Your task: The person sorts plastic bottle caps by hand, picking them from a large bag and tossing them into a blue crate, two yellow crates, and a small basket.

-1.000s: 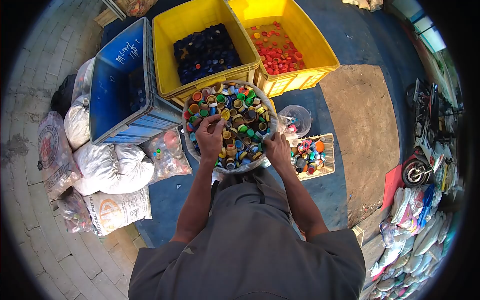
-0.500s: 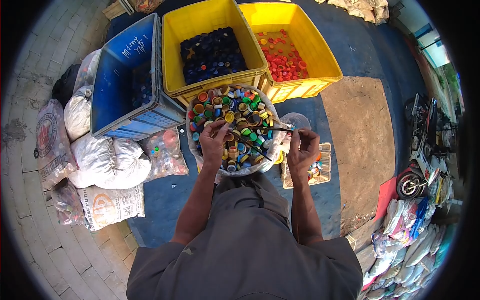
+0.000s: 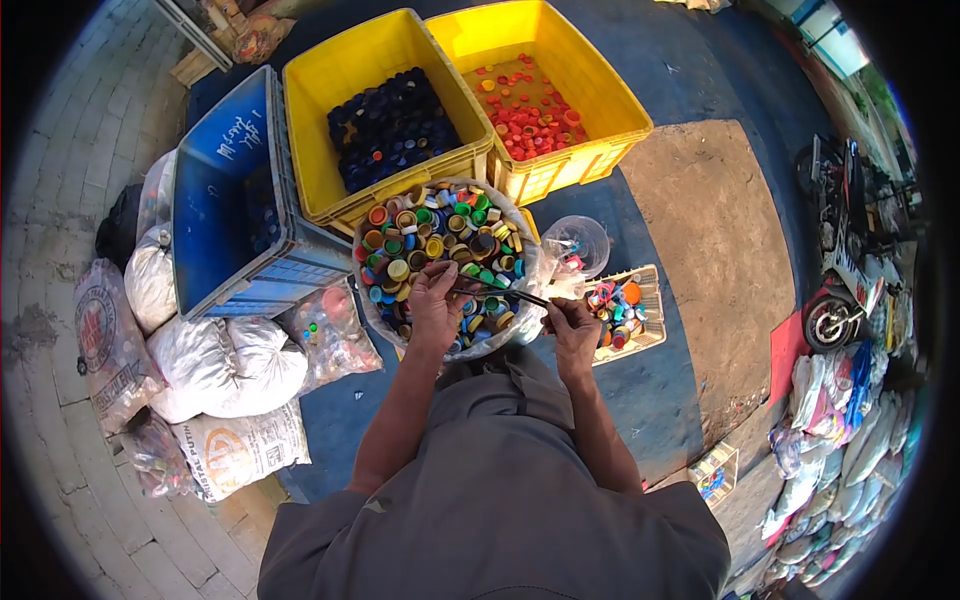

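Both hands are over a round tub lined with a white sack, filled with bottle caps of many colours. Between them runs a thin, dark, stick-like thing; its exact kind I cannot tell. My left hand grips its left end with bent fingers, above the caps. At the tub's right rim, my right hand pinches the other end. Just right of that hand stands a cream plastic basket with mixed caps in it. A clear round container sits behind the basket.
Beyond the tub stand a yellow crate with dark blue caps and another yellow crate with red caps. A blue crate is at left, beside stuffed sacks. A motorcycle and piled bags lie right.
My hands have come closer together, the right one moving left and down. The dark pieces, spread apart before, now lie nearly in one line. The view has shifted.
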A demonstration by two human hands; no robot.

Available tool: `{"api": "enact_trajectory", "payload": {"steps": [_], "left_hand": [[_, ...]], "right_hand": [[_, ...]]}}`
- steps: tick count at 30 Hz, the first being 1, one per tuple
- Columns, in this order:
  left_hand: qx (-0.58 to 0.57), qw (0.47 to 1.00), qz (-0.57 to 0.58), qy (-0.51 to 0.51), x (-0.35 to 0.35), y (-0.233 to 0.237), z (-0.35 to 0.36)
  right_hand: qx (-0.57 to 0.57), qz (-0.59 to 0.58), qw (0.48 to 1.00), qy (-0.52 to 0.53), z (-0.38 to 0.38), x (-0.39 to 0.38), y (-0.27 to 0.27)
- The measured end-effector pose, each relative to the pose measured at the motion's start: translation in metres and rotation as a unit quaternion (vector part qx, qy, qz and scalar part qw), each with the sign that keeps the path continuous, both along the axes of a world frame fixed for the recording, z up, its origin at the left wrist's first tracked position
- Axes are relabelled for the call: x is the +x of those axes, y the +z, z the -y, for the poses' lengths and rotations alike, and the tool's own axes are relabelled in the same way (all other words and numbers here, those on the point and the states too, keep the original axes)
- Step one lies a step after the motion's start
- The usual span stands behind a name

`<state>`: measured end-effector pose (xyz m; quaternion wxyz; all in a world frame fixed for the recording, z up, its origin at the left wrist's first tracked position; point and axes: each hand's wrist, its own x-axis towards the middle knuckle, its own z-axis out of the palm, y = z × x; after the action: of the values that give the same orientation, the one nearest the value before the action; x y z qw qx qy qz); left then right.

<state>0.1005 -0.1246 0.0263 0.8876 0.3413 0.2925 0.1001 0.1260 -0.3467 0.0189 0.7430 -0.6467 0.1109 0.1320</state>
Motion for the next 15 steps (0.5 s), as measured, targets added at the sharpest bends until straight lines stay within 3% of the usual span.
{"api": "enact_trajectory", "payload": {"steps": [4, 10, 12, 15], "left_hand": [[-0.010, 0.996, -0.072, -0.060, 0.014, 0.015, 0.027], [0.004, 0.991, -0.086, -0.106, 0.011, -0.026, 0.045], [0.015, 0.989, -0.110, -0.098, 0.011, -0.025, 0.048], [0.031, 0.990, -0.118, -0.069, 0.009, -0.026, 0.045]], "right_hand": [[0.157, -0.069, 0.971, -0.166, 0.036, -0.010, -0.040], [0.182, -0.164, 0.863, -0.442, 0.134, -0.022, -0.154], [0.191, -0.182, 0.819, -0.510, 0.154, -0.016, -0.163], [0.260, -0.190, 0.800, -0.507, 0.191, -0.007, -0.202]]}}
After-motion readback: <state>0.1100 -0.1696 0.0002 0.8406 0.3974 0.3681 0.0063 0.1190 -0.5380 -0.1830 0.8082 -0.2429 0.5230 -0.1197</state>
